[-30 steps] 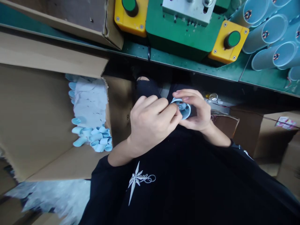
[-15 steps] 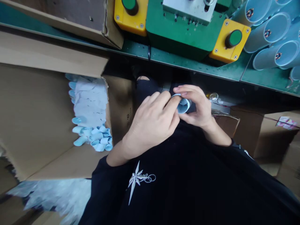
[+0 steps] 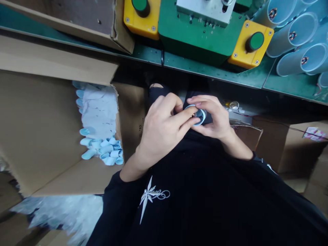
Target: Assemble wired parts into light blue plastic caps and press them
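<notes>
A small light-blue cylindrical shell (image 3: 204, 118) is held over my lap with its round mouth facing up. Around its right side curl the fingers and thumb of my right hand (image 3: 214, 114). The thumb and index finger of my left hand (image 3: 166, 124) reach into the mouth from the left, pinched on a small copper-coloured part (image 3: 193, 115) that is mostly hidden by the fingers. Whether this part touches the inner wall I cannot tell.
Light-blue pieces (image 3: 110, 150) lie in a cardboard box (image 3: 51, 133) on the left. On the green bench stand a green machine (image 3: 197, 41), yellow button boxes (image 3: 252, 44) and several blue cylinders (image 3: 294, 61) with coppery parts inside. Another cardboard box (image 3: 271, 147) is at right.
My left index finger and thumb have shifted down inside the shell's mouth, and a coppery part now shows between them. My right hand keeps its hold, the shell tilting slightly.
</notes>
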`<state>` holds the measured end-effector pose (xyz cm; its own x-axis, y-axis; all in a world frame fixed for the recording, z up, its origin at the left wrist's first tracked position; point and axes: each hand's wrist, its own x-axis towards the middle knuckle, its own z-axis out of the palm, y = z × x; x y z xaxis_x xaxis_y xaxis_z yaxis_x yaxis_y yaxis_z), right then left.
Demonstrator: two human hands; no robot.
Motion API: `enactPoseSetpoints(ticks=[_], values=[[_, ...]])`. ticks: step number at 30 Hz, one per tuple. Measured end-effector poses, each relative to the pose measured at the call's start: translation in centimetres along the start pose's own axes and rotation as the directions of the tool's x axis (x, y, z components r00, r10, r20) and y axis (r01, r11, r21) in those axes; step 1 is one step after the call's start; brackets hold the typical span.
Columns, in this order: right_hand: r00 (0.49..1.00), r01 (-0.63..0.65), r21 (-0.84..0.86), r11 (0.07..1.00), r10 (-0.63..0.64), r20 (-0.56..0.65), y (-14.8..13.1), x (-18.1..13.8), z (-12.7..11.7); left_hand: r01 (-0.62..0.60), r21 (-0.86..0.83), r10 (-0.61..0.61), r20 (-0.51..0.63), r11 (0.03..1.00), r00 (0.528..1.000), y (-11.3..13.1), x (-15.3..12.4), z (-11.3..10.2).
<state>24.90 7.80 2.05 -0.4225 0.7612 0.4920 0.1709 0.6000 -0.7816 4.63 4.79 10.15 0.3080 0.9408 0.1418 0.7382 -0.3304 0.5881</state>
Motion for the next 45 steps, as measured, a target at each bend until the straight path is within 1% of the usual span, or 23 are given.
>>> enactPoseSetpoints(ticks=[2,4,9,11,13,15,16,18,20,21,23,25,26,30,33,35,36,37,38,40,42,44,45], values=[[1.0,-0.012,0.009,1.0,0.012,-0.011,-0.1,-0.1,0.1,0.012,-0.015,-0.013,-0.04,1.0,0.999,-0.3,0.1,0.8],[1.0,-0.021,0.016,1.0,0.021,-0.023,-0.1,-0.2,0.1,0.019,-0.038,-0.021,-0.043,0.999,0.999,-0.5,0.1,1.4],[1.0,-0.025,-0.003,1.0,0.025,-0.003,0.2,-0.4,0.3,0.071,-0.162,-0.064,0.048,0.984,0.997,-0.7,0.1,2.1],[1.0,-0.012,-0.004,1.0,0.012,-0.015,0.3,-0.5,0.5,0.097,-0.221,-0.097,0.011,0.97,0.995,-0.8,0.0,2.7],[0.998,-0.013,0.019,1.0,0.014,-0.061,0.4,-0.7,0.8,0.121,-0.279,-0.146,-0.071,0.953,0.987,-0.8,-0.2,3.6],[0.992,-0.036,0.055,0.998,0.042,-0.115,0.6,-0.9,1.1,0.153,-0.351,-0.214,-0.14,0.924,0.967,-0.9,-0.4,4.7],[0.99,-0.062,0.067,0.996,0.07,-0.125,0.6,-1.1,1.2,0.17,-0.399,-0.247,-0.151,0.901,0.957,-0.9,-0.5,5.1],[0.984,-0.137,0.054,0.989,0.142,-0.105,0.8,-1.5,1.3,0.183,-0.524,-0.275,-0.103,0.832,0.956,-1.0,-0.5,5.7],[0.98,-0.189,-0.002,0.982,0.189,-0.068,1.0,-1.9,1.3,0.169,-0.654,-0.234,-0.013,0.738,0.972,-1.2,-0.4,5.8],[0.982,-0.18,-0.031,0.983,0.179,-0.056,1.1,-2.0,1.2,0.156,-0.706,-0.196,0.025,0.69,0.98,-1.3,-0.4,5.7],[0.994,-0.105,-0.061,0.993,0.103,-0.045,1.3,-2.2,1.0,0.139,-0.771,-0.141,0.064,0.622,0.988,-1.5,-0.2,5.5],[0.999,-0.047,-0.052,0.998,0.046,-0.021,1.4,-2.3,0.8,0.153,-0.792,-0.148,0.08,0.592,0.986,-1.8,-0.1,5.4],[0.999,-0.049,-0.04,0.998,0.049,0.0,1.5,-2.3,0.7,0.17,-0.793,-0.168,0.087,0.584,0.982,-1.9,-0.2,5.5],[0.986,-0.136,-0.002,0.991,0.136,0.092,1.4,-2.2,0.5,0.241,-0.808,-0.235,0.131,0.538,0.963,-2.2,-0.5,6.2],[0.994,-0.093,0.022,0.995,0.091,0.053,0.9,-1.8,0.6,0.269,-0.846,-0.215,0.187,0.46,0.958,-2.6,-0.5,6.4],[0.999,-0.046,0.131,0.99,0.046,0.003,0.3,-1.6,1.0,0.287,-0.875,-0.148,0.248,0.39,0.957,-3.1,-0.4,6.2],[0.997,-0.061,0.225,0.972,0.069,-0.031,0.1,-1.5,1.2,0.309,-0.883,-0.114,0.287,0.354,0.951,-3.4,-0.3,6.2],[0.988,-0.111,0.336,0.935,0.139,-0.062,-0.1,-1.4,1.4,0.339,-0.885,-0.089,0.328,0.32,0.94,-3.7,-0.3,6.1],[0.966,-0.183,0.449,0.874,0.244,-0.082,-0.3,-1.4,1.7,0.371,-0.882,-0.083,0.363,0.291,0.928,-4.0,-0.2,6.1],[0.88,-0.329,0.639,0.695,0.47,-0.059,-0.5,-1.3,2.1,0.402,-0.879,-0.131,0.381,0.257,0.915,-4.7,-0.3,6.2],[0.791,-0.418,0.752,0.509,0.611,0.026,-0.4,-1.2,2.3,0.377,-0.888,-0.223,0.324,0.265,0.919,-5.3,-0.3,6.4],[0.746,-0.45,0.817,0.361,0.655,0.122,-0.1,-1.3,2.2,0.337,-0.892,-0.312,0.241,0.302,0.919,-5.6,-0.4,6.4],[0.74,-0.448,0.84,0.305,0.654,0.157,0.1,-1.5,2.1,0.322,-0.89,-0.345,0.206,0.323,0.916,-5.5,-0.4,6.3]])
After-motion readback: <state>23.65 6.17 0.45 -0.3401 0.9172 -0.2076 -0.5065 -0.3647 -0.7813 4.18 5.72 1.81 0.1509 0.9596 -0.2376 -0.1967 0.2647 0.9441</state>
